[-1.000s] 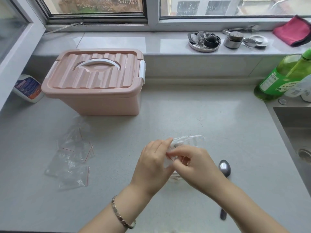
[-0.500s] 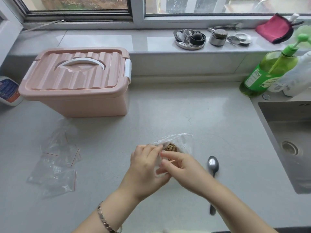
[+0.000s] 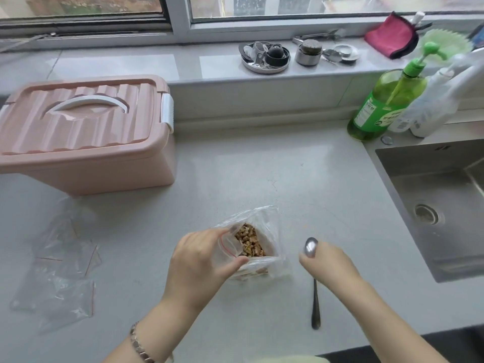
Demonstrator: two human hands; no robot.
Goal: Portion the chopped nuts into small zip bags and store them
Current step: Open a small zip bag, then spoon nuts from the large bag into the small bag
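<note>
The one camera rides on the person's head, looking forward and down across the counter [image 3: 262,166] toward the window [image 3: 288,6]. Close over the near edge, it takes in the sink [image 3: 432,184] at right.

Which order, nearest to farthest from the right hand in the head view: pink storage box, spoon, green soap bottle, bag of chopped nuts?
1. spoon, right at the right hand
2. bag of chopped nuts, just left
3. green soap bottle, back right
4. pink storage box, back left
</note>
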